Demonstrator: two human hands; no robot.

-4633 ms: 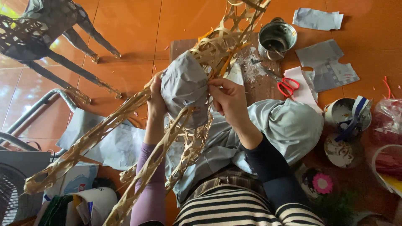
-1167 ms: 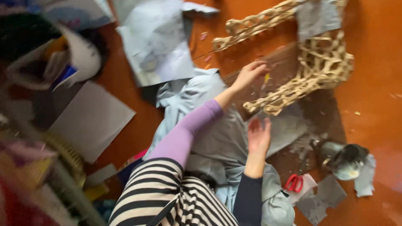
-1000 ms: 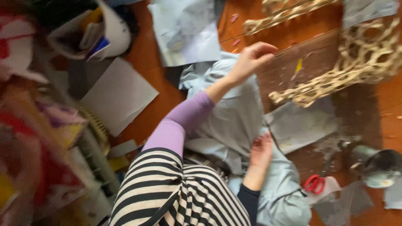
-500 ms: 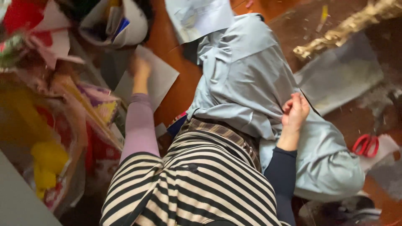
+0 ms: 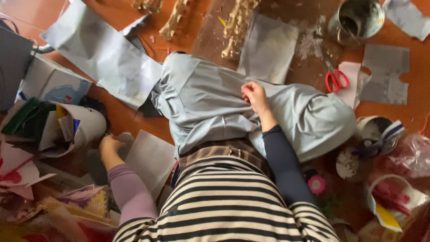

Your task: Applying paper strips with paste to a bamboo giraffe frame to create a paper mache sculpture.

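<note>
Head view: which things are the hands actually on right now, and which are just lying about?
In hand:
left hand by the white bucket and grey sheet
right hand resting on the grey cloth

Lying about:
red scissors
metal pot
woven strips

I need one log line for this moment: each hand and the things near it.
left hand: on floor by white container, grey sheet | right hand: resting on grey cloth over lap | red scissors: untouched on floor

Left hand (image 5: 109, 147) outstretched, fingers curled; right hand (image 5: 254, 96) bent inward, loosely closed
</note>
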